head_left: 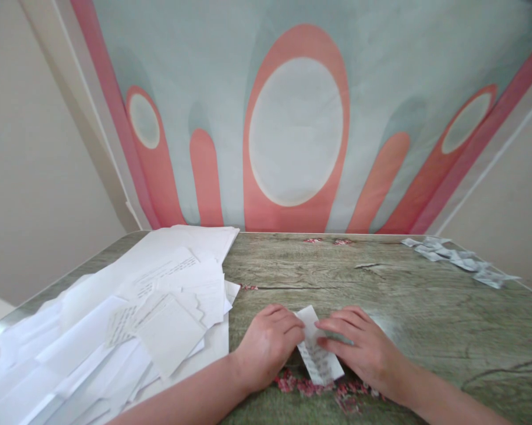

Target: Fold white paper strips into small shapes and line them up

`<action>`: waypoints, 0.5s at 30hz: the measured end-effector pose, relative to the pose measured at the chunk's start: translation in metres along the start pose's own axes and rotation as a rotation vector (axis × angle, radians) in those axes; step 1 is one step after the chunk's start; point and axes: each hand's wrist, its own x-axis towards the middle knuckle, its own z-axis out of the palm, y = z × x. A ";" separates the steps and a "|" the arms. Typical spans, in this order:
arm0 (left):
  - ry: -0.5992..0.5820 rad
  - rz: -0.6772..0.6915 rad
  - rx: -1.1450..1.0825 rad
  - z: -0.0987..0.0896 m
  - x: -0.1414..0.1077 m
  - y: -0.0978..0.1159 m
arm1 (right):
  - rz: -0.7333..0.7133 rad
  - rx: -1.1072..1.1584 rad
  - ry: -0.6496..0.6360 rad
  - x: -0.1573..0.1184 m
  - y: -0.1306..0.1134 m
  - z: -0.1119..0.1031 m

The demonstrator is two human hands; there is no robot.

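Note:
A narrow folded strip of printed paper (322,361) lies tilted on the wood-patterned table near its front edge, between my hands. My left hand (270,342) has its fingers curled against the strip's left edge, with the fingertips pressed to it. On the other side, my right hand (361,345) rests with its fingers stretched out and a little apart, the tips touching the strip's right side. Faint lines of text show on the lower half of the paper. My left thumb is hidden.
A wide heap of loose white sheets and torn pieces (171,336) covers the table's left side. Several small folded paper pieces (463,260) lie at the back right. Behind the table (283,265) stands a pale blue wall covering (222,65) with coral shapes.

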 end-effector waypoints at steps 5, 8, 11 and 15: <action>-0.049 -0.036 0.026 -0.002 0.000 0.006 | 0.024 0.001 -0.066 -0.001 0.000 -0.003; -0.114 -0.038 0.026 -0.004 -0.001 0.009 | 0.065 0.028 -0.101 0.001 -0.002 -0.008; -0.145 -0.037 0.036 -0.005 -0.001 0.008 | 0.136 0.077 -0.083 0.001 -0.003 -0.010; -0.147 -0.041 0.021 -0.004 -0.002 0.005 | 0.136 0.189 -0.126 0.000 0.000 -0.011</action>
